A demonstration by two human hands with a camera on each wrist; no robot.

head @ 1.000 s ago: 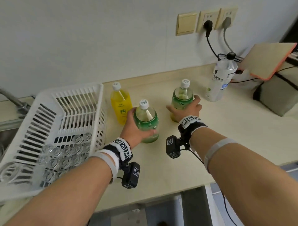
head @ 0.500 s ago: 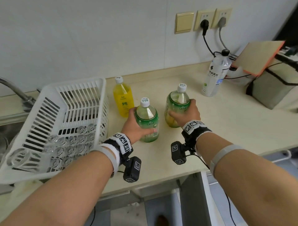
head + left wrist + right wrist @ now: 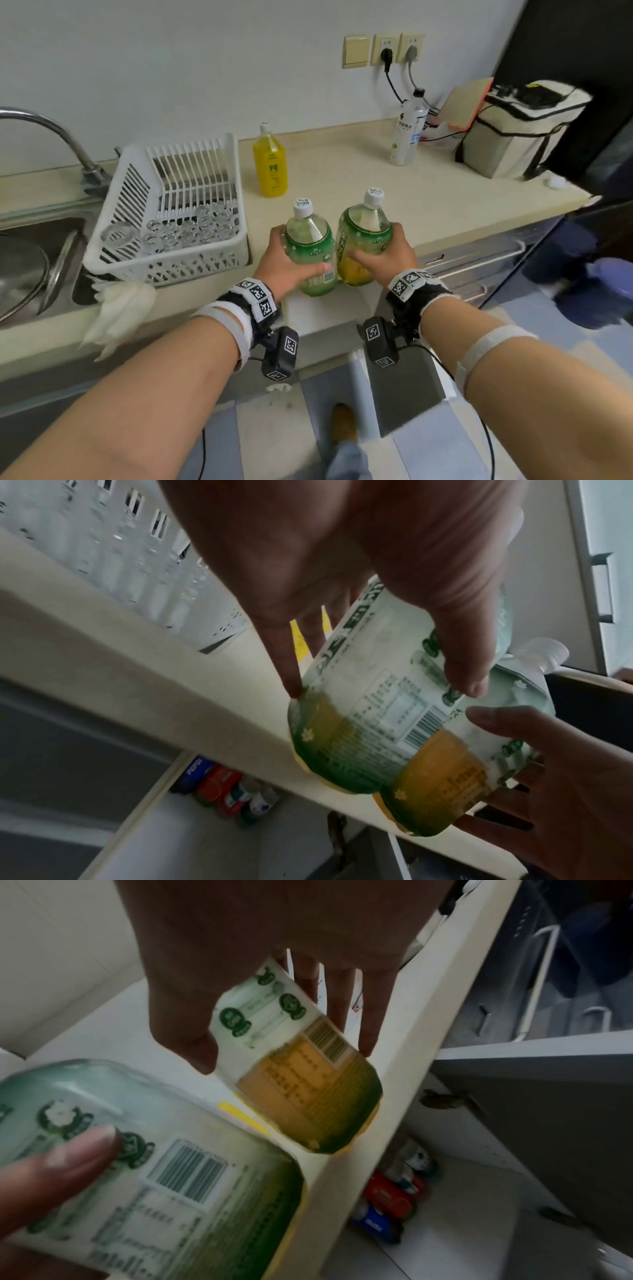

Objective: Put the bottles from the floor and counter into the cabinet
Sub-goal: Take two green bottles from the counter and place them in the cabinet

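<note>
My left hand (image 3: 286, 265) grips a green-labelled bottle (image 3: 310, 248) with a white cap, held in the air over the counter's front edge. My right hand (image 3: 387, 255) grips a second green-labelled bottle (image 3: 363, 240) right beside it, tilted a little left. The two bottles nearly touch. In the left wrist view the thumb and fingers wrap the left bottle (image 3: 369, 718); in the right wrist view the fingers wrap the right bottle (image 3: 308, 1074). A yellow bottle (image 3: 270, 164) and a clear water bottle (image 3: 407, 132) stand on the counter (image 3: 342, 171). Below, the open cabinet (image 3: 462, 1218) holds several bottles (image 3: 390, 1199).
A white dish basket (image 3: 171, 212) with glasses sits left of the bottles, beside the sink (image 3: 34, 260) and tap (image 3: 61, 137). A beige bag (image 3: 517, 133) and cables lie at the counter's right end. The grey cabinet door (image 3: 404, 383) stands open below my hands.
Both hands have lifted their green bottles off the counter and drawn them back toward me, past the front edge. My view has pulled back, showing the floor and open cabinet door.
</note>
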